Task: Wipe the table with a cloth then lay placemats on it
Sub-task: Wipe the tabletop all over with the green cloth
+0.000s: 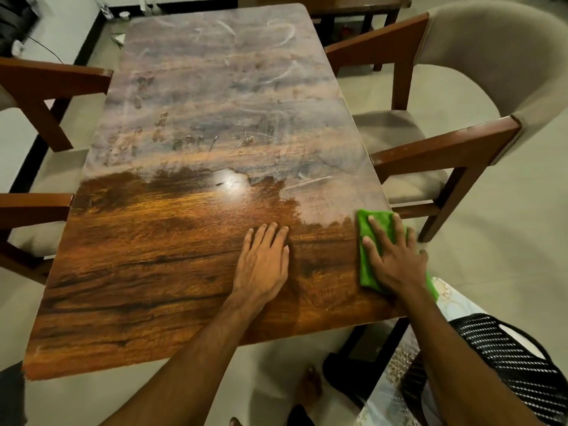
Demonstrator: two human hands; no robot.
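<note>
My right grip (396,265) lies flat, fingers straight, pressing the green cloth (367,272) at the near right edge of the worktop (153,272). My left grip (264,262) rests flat beside it, holding nothing.

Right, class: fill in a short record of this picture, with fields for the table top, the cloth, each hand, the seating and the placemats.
table top: wooden table; near part glossy, far part hazy with smears
cloth: green cloth, flat on the table by its right edge
right hand: presses flat on the cloth, fingers straight
left hand: flat on bare wood, apart from the cloth
seating: wooden-armed chairs on both sides
placemats: none on the table; a patterned sheet shows beyond the near right corner
</note>
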